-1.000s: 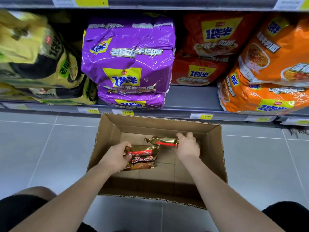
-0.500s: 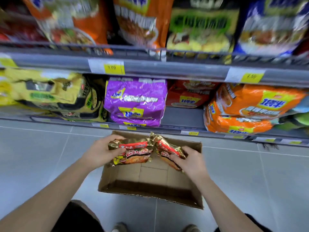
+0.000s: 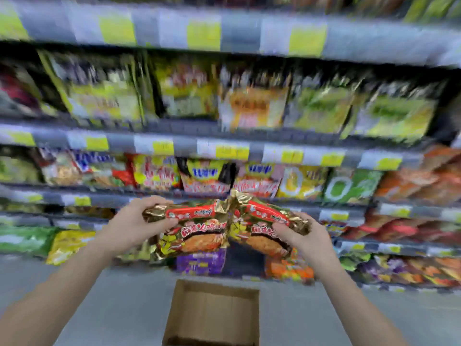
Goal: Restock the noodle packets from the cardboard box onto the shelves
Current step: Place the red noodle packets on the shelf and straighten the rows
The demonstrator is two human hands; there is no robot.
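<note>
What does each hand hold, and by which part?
The left hand grips the left noodle packet by its left end; the right hand, the right noodle packet by its right end.

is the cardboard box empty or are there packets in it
Empty, as far as visible: the cardboard box shows only bare cardboard inside. Its near end is cut off.

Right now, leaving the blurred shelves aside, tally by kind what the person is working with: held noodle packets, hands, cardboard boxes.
Gold noodle packets: 2, the left packet and the right packet.
Hands: 2, the left hand and the right hand, each gripping one packet.
Cardboard box: 1, on the floor.
Total: 5.
</note>
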